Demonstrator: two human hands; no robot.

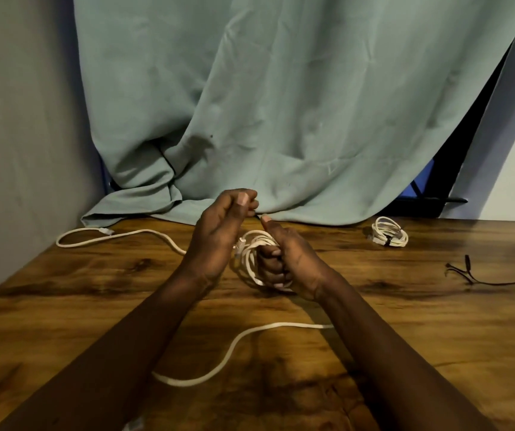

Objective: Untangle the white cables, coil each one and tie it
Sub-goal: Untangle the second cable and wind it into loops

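Loose white cable (234, 345) lay on the brown wooden desk (63, 306); the right hand (293, 262) had its grip closed round a white cable coil (262, 237), the left hand (219, 231) its grip curled, contents indiscernible.

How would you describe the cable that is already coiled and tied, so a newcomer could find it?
On the wooden table, follow the far edge right to where the green curtain's hem ends. A small white coil lies there. Unlike the bundle in the right hand and the loose cables, it lies alone, bound by a dark tie.
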